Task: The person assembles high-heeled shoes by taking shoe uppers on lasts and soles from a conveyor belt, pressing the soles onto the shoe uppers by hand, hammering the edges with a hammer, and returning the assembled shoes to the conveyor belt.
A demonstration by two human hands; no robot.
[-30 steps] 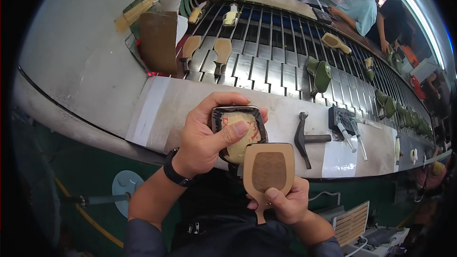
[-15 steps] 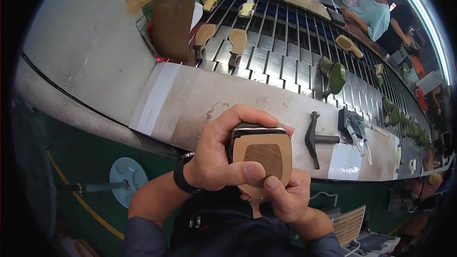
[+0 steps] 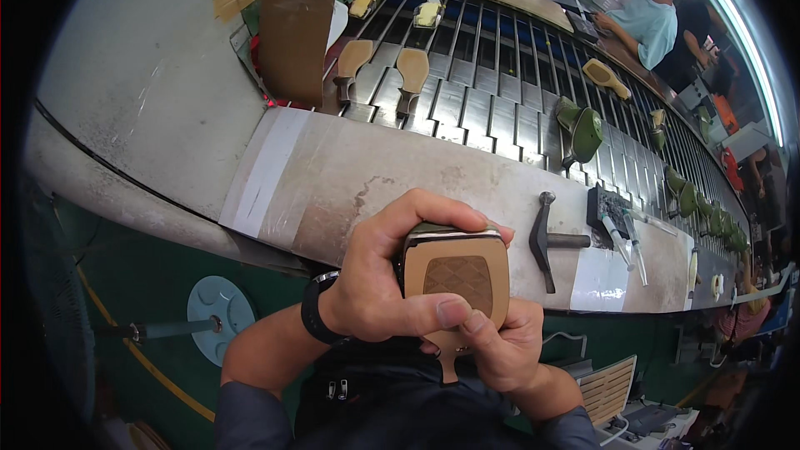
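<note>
Head view. Item: tan shoe sole (image 3: pixel 463 279) with a quilted dark patch, pressed over a green shoe upper (image 3: pixel 442 230), held close to the body at 6 o'clock of the picture. Left hand (image 3: pixel 385 279) wrapped around both from 9 o'clock, thumb across the sole's lower edge. Right hand (image 3: pixel 500 346) closed beneath at 5 o'clock, pinching the narrow heel end. Likely light, flexible, fairly grippy; best taken by the edges. Hammer (image 3: pixel 546 240) at 3 o'clock on the workbench (image 3: pixel 350 175); slatted conveyor (image 3: pixel 492 83) at 12.
</note>
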